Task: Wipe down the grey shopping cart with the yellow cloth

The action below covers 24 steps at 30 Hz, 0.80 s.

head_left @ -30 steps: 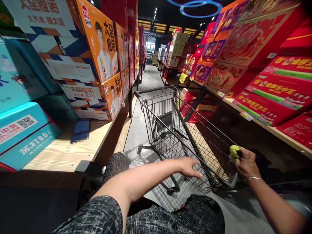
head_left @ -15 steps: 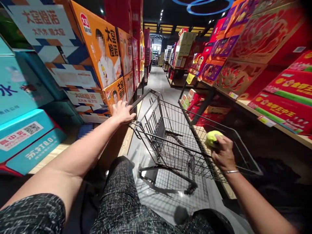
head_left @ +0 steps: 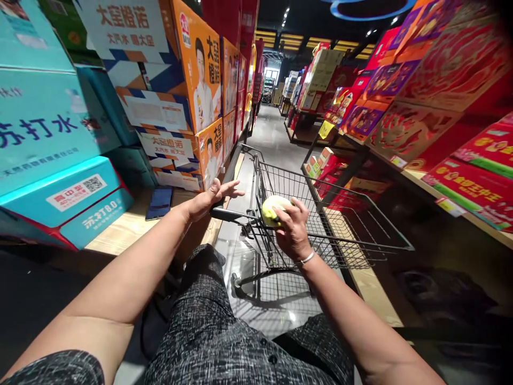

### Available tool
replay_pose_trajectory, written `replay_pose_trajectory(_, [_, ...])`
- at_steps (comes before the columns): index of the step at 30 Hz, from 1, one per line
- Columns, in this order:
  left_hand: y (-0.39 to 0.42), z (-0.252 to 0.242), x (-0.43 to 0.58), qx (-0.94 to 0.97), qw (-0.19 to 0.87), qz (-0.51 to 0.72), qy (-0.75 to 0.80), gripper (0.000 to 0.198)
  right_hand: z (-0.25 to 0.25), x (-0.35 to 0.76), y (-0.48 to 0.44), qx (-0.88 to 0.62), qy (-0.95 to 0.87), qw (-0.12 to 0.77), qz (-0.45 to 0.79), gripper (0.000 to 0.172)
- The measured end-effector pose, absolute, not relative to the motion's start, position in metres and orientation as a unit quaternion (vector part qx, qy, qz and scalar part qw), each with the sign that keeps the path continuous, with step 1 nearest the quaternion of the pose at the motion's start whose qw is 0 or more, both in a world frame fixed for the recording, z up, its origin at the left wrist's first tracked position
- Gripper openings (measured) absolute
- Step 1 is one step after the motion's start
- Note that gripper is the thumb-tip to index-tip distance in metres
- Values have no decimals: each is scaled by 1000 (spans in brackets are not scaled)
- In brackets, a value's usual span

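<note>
A black wire shopping cart (head_left: 316, 179) stands before me in the aisle, its handle (head_left: 226, 215) toward my left. My left hand (head_left: 212, 199) is open above the handle, fingers stretched out and thumb raised; whether the palm touches it I cannot tell. In my right hand (head_left: 294, 227) is a rounded yellow-green wad (head_left: 274, 207), which looks like a bunched cloth. My fingers wrap around its right side. The wad is beside the handle end of the basket, over its near top rim; contact with the wire is hidden.
Stacked orange drink cartons (head_left: 202, 91) and turquoise cartons (head_left: 44, 128) line the left shelf. A dark phone (head_left: 159, 203) lies on that wooden shelf. Red gift boxes (head_left: 468, 187) fill the right shelf, close to the cart. The grey aisle floor (head_left: 268, 123) runs ahead.
My right hand has carried the yellow-green wad left, from the cart's far right side to near the handle. My left hand has loosened from the handle and its fingers have straightened. The view has shifted left.
</note>
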<state>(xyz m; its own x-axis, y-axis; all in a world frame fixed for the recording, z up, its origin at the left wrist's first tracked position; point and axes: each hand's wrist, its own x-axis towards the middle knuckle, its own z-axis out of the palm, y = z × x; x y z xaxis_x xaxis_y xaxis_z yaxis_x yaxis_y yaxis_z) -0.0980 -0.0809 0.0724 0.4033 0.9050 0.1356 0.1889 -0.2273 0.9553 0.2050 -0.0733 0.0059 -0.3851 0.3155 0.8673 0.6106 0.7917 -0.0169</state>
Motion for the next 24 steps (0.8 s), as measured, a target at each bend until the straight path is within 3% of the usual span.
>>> replay_pose_trajectory(6, [-104,65,-80,529,630,473,317,116,39,117,-97,-183,-884,400,-155,54])
replay_pose_trajectory(10, [-108,62,-77,505,637,495,307,116,27,101,-100,-162,-903,349,-191,57])
replay_pose_trajectory(14, [-99,51,-77,566,551,493,364,123,17,110,-92,-139,-909,340,-196,55])
replay_pose_trajectory(20, [-91,46,-78,727,298,437,437,116,9,159,-83,-178,-905,333,-196,51])
replay_pose_trajectory(24, [-88,51,-78,755,245,418,442,118,-12,208,-75,-215,-900,333,-182,43])
